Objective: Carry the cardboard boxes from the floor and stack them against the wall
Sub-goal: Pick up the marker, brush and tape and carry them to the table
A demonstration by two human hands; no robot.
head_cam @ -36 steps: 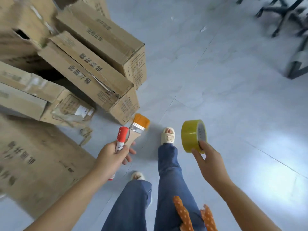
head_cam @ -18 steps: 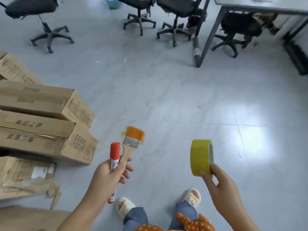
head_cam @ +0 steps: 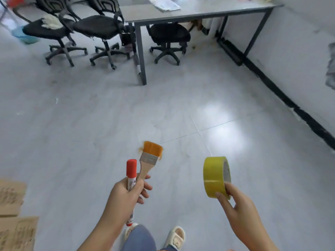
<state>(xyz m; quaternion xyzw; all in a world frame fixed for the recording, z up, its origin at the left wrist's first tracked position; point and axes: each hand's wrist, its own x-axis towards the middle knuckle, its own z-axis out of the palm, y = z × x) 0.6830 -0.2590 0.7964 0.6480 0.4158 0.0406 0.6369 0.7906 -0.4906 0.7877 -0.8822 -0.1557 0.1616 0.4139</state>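
Note:
My left hand (head_cam: 126, 194) grips a red-capped marker (head_cam: 131, 175) and a wooden paintbrush (head_cam: 149, 157) with orange bristles, both pointing up. My right hand (head_cam: 235, 205) pinches a roll of yellow tape (head_cam: 213, 176) by its rim, held upright. Only the ends of two cardboard boxes (head_cam: 12, 196) show at the lower left edge, one beside the other on the floor, well left of both hands. The white wall (head_cam: 297, 51) with its black skirting runs along the right side.
A grey desk (head_cam: 199, 11) on black legs stands ahead, with papers on top. Three black office chairs (head_cam: 101, 29) sit beside and under it, one with white gloves on the seat. A blue basin (head_cam: 23, 36) is at far left. My feet in pale sandals (head_cam: 175, 236) are below.
The view has swung up and to the right, away from the box pile, toward the desk and wall. Both hands keep the same hold on their items.

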